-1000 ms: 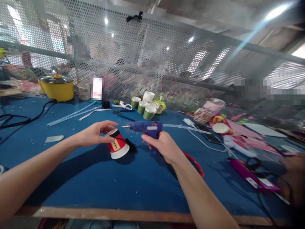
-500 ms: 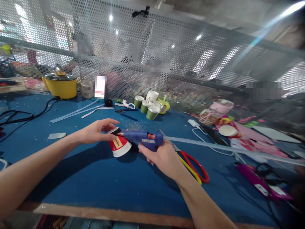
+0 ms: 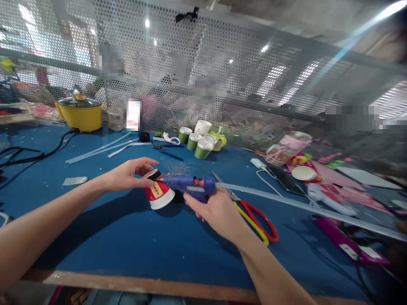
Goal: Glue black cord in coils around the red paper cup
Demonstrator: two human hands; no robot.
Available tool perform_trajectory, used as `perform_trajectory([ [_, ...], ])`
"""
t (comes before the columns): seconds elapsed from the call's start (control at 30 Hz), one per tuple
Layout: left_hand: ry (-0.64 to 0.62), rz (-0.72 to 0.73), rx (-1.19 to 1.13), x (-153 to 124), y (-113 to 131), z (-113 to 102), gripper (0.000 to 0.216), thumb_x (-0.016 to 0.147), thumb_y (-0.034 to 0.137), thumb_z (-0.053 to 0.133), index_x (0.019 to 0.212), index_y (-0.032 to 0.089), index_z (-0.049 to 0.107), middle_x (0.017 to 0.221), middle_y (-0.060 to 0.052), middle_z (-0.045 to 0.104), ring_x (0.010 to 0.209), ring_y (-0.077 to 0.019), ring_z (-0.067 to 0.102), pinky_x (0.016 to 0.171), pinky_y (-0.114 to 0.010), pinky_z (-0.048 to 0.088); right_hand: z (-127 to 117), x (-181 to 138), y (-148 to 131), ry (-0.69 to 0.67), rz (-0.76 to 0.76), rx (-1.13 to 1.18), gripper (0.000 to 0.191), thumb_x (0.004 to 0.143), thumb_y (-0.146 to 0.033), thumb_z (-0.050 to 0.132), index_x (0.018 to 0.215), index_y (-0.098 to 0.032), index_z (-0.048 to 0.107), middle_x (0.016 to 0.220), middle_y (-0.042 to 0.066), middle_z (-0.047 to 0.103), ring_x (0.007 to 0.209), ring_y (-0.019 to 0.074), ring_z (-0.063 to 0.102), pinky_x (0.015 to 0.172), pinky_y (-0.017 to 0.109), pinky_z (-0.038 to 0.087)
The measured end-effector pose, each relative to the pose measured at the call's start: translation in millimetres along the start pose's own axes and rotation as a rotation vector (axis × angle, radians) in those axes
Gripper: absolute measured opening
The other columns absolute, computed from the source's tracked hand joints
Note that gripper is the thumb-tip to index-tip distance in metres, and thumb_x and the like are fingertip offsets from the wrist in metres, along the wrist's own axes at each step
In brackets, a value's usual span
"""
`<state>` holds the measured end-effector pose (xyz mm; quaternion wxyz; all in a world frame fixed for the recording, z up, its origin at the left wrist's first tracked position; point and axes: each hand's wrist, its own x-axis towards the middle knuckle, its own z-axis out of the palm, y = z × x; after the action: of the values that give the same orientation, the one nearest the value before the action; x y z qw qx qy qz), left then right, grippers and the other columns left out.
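Note:
My left hand (image 3: 132,173) grips a small red and white cup (image 3: 163,194) by its narrow, black-topped end, and the cup is tilted with its white rim toward the lower right. A yellow label shows on its red side. In my right hand (image 3: 216,209) is a blue glue gun (image 3: 187,185), fingers wrapped round the handle. Its nozzle touches or nearly touches the black part of the cup, beside my left fingertips. A long translucent glue stick (image 3: 286,202) runs out of the gun's back to the right. Scissors (image 3: 259,222) with red and yellow handles lie beneath my right wrist.
Small green and white cups (image 3: 203,147) stand at the back, beside pliers (image 3: 168,151). A yellow pot (image 3: 81,116), a jar (image 3: 115,119) and glue sticks (image 3: 98,148) are at left. To the right lie a phone (image 3: 286,180) and a purple power strip (image 3: 345,243). A perforated metal screen (image 3: 241,80) borders the table.
The glue gun's back end has dipped and shifted slightly left, and the trailing glue stick now slopes lower on the right. The left hand and cup have hardly moved.

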<state>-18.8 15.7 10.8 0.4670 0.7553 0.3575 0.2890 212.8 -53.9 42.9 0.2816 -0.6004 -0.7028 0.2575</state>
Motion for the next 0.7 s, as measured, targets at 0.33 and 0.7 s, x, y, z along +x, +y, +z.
perform_trajectory([
  [0.33,-0.023,0.023,0.014,-2.2,2.0,-2.1,0.054,0.070,0.028,0.065,0.118,0.018,0.043,0.102,-0.007,0.059,0.095,-0.0202,0.056,0.081,-0.036,0.046,-1.2,0.0,-2.7,-0.009,0.033,0.028,0.020,0.072,-0.028,0.055,0.055,-0.018,0.054,0.040,-0.003,0.052,0.036,0.0101,0.049,0.040,0.021,0.041],
  [0.7,-0.108,0.047,-0.076,-2.1,-0.5,-5.7,0.053,0.072,0.019,0.063,0.119,0.019,0.041,0.110,-0.009,0.057,0.101,-0.0196,0.054,0.088,-0.039,0.044,-2.3,4.5,2.2,-0.009,0.132,0.065,0.021,0.072,-0.031,0.055,0.056,-0.017,0.055,0.038,-0.003,0.050,0.034,0.0091,0.046,0.038,0.020,0.040],
])
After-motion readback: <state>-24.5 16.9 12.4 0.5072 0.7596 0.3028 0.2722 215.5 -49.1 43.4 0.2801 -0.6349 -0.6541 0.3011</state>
